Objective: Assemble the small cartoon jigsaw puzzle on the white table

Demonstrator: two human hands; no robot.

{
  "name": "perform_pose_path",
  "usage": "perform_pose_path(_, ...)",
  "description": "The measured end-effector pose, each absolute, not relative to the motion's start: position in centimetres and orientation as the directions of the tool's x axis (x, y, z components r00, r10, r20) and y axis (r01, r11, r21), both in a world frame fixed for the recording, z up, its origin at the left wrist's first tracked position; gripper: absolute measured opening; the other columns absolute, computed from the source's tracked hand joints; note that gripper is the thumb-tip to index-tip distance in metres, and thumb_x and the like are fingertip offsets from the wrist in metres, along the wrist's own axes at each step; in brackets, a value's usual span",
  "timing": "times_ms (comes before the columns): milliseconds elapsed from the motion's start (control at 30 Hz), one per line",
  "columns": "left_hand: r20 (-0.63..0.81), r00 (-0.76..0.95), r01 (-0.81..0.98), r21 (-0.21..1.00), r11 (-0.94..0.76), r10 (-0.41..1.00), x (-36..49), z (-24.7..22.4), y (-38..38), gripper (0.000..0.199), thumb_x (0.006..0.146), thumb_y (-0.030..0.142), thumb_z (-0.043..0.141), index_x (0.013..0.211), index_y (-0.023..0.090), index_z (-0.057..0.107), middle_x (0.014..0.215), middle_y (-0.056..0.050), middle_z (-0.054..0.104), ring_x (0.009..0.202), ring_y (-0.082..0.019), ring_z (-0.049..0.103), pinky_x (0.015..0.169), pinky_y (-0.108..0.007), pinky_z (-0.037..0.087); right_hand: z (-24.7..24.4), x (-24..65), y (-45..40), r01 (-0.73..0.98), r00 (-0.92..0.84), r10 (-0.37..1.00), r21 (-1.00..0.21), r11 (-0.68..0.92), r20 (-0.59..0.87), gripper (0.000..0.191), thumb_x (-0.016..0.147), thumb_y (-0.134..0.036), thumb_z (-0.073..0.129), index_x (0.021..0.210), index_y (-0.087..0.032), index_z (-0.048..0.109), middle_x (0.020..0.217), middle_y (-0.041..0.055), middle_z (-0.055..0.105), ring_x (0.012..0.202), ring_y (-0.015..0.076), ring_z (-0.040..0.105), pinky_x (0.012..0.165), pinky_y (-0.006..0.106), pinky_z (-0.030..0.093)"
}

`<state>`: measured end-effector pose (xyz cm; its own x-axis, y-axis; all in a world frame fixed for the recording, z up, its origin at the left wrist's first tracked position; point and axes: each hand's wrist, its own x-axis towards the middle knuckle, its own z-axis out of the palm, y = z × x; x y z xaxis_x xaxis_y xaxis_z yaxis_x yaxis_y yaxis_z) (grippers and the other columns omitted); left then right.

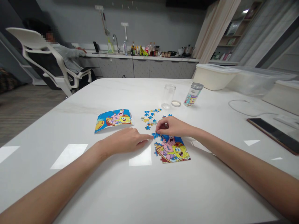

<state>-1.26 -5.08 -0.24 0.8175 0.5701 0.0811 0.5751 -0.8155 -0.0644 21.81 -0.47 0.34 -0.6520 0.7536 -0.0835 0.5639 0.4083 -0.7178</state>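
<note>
A partly joined jigsaw puzzle (pixel 174 150) with cartoon figures lies flat on the white table (pixel 112 189). My right hand (pixel 174 127) is over its top edge, with thumb and index finger pinched at a blue puzzle piece (pixel 155 135) at the upper left corner. The fingertips partly hide that piece. My left hand (pixel 127 140) reaches in from the left, index finger stretched out to the piece's edge, other fingers loosely curled and holding nothing. Several loose puzzle pieces (pixel 150 115) lie beyond my hands. A curled picture sheet (pixel 114 119) with the same figures is left of them.
Behind the pieces stand an open clear jar (pixel 168 96), its lid (pixel 176 103) and a printed canister (pixel 193 95). A phone (pixel 275 133), a white cable (pixel 243 109) and storage boxes (pixel 213 76) are at the right. A person sits in a chair (pixel 46 59) at the far left.
</note>
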Motion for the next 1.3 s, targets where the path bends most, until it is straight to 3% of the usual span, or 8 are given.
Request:
perform_pose_path(200,0.051,0.811,0.585,-0.063,-0.809,0.583,-1.2,0.1,-5.3,0.037,0.096,0.024,0.040,0.125,0.027,0.063,0.047,0.003,0.051,0.042,-0.011,0.042,0.046,-0.024,0.027,0.3,21.6,-0.8,0.602,-0.640,0.768,-0.638,0.480,-0.026,0.011,0.073,-0.025,0.061,0.076,-0.017,0.069,0.073,0.0027,0.066,0.064,0.0126,0.056,0.059,0.027,0.042)
perform_pose_path(867,0.015,0.801,0.596,-0.101,-0.796,0.598,-1.5,0.2,-5.2,0.038,0.095,0.024,0.040,0.128,0.028,0.060,0.047,0.004,0.046,0.040,-0.011,0.037,0.045,-0.024,0.023,0.2,21.1,-1.3,0.679,-0.586,0.810,-0.554,0.481,-0.014,0.013,0.077,-0.029,0.060,0.073,-0.018,0.065,0.076,0.0046,0.066,0.067,0.0145,0.058,0.063,0.029,0.042)
perform_pose_path(1100,0.024,0.811,0.584,-0.108,-0.805,0.585,-1.7,-0.1,-5.0,0.039,0.096,0.024,0.038,0.128,0.027,0.060,0.047,0.004,0.045,0.039,-0.011,0.038,0.045,-0.023,0.027,0.4,21.3,-0.8,0.683,-0.516,0.857,-0.603,0.412,0.001,0.019,0.088,-0.024,0.046,0.080,-0.019,0.062,0.083,0.0057,0.068,0.074,0.0163,0.058,0.068,0.030,0.042)
perform_pose_path(1300,0.019,0.809,0.587,-0.103,-0.803,0.588,-1.7,0.0,-5.0,0.038,0.096,0.024,0.038,0.128,0.028,0.060,0.047,0.004,0.044,0.039,-0.010,0.036,0.046,-0.022,0.027,0.9,22.1,-0.2,0.650,-0.562,0.827,-0.621,0.437,-0.007,0.018,0.084,-0.022,0.048,0.081,-0.019,0.065,0.083,0.0050,0.068,0.072,0.0153,0.057,0.065,0.030,0.041)
